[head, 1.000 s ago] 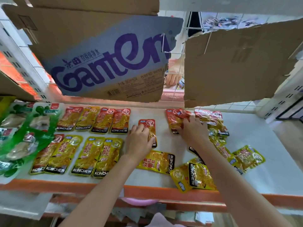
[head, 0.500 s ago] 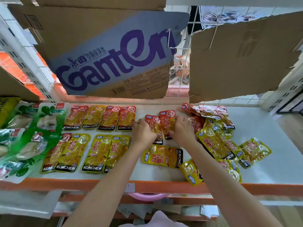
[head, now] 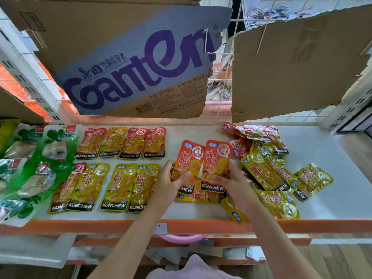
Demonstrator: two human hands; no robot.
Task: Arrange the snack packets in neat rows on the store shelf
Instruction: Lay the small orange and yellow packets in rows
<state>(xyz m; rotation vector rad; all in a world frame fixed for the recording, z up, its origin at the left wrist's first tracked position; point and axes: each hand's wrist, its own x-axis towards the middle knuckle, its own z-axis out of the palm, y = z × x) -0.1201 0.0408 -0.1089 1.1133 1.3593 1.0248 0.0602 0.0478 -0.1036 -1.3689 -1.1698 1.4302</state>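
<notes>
Two orange KONCHEW packets are lifted side by side above the white shelf (head: 201, 210). My left hand (head: 171, 181) grips the left orange packet (head: 186, 161) at its lower edge. My right hand (head: 229, 178) grips the right orange packet (head: 216, 162) the same way. To the left lie two neat rows: a back row of orange packets (head: 120, 142) and a front row of yellow packets (head: 120, 186). A yellow packet (head: 198, 196) lies flat under my hands. A loose pile of yellow and orange packets (head: 267, 168) covers the shelf to the right.
Green snack bags (head: 46, 158) lie at the far left of the shelf. Torn cardboard sheets (head: 141, 63) hang over the wire back just above. The shelf's orange front lip (head: 100, 225) runs below the rows. Bare white shelf shows at the far right.
My right hand pulled an orange packet out of the right pile and brought it beside the one in my left hand. Both packets are now raised off the shelf, closer to me.
</notes>
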